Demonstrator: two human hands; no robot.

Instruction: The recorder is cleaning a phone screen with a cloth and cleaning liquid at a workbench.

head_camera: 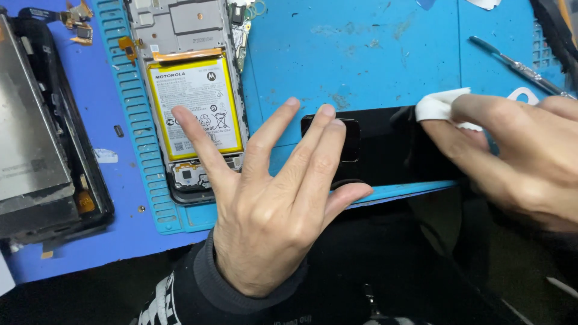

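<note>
**Two hands wiping a black phone back cover on a repair mat**

A blue work mat (361, 54) covers the table, seen from above. At the far left lies a detached phone screen (36, 138), dark-framed with a grey metal back. Beside it, on a ribbed part of the mat, sits an opened phone body (192, 90) with its yellow-edged battery (195, 102) exposed.

A glossy black back cover (391, 150) lies flat at the mat's near edge, in the middle of the view. The left hand (265, 210) is spread wide open and grips nothing; its fingertips press down on the cover's left end and its thumb rests at the near edge, pinning the cover still. The right hand (518, 156) is closed in a pinch on a small folded white cloth (442, 105), held against the cover's right end.

A thin metal tool (518, 66) lies untouched at the upper right.

The step in hand looks like cleaning the cover. The next stroke likely needs steady downward pressure from the left hand while the cloth sweeps across.
</note>
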